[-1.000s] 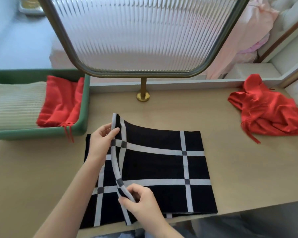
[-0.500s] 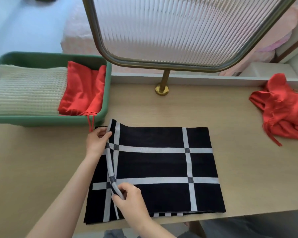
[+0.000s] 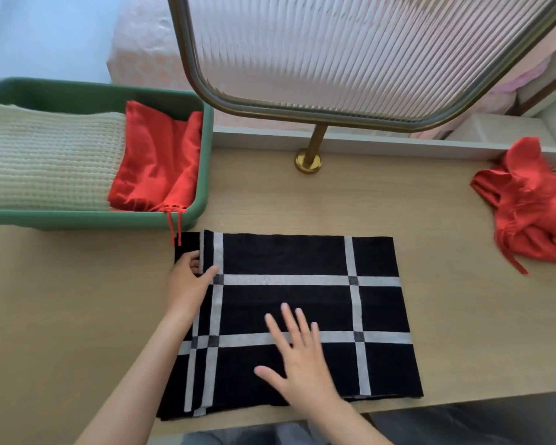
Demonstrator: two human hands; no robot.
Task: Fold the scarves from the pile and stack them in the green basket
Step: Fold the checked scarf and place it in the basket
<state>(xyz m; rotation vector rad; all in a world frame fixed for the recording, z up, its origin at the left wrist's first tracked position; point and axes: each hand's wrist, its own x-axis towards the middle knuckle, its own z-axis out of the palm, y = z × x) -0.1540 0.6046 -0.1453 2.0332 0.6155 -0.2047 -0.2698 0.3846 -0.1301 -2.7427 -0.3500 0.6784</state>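
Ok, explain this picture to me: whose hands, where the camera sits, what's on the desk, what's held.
No machine here: these are a person's two bare hands, filmed by one camera worn on their head, looking down. On the wooden desk lies a folded black scarf with white stripes. The left hand pinches its folded left edge. The right hand lies flat on it, holding nothing. The green basket on the left holds a cream scarf and a folded red scarf. A crumpled red scarf waits at the right. Behind stands a ribbed glass panel.
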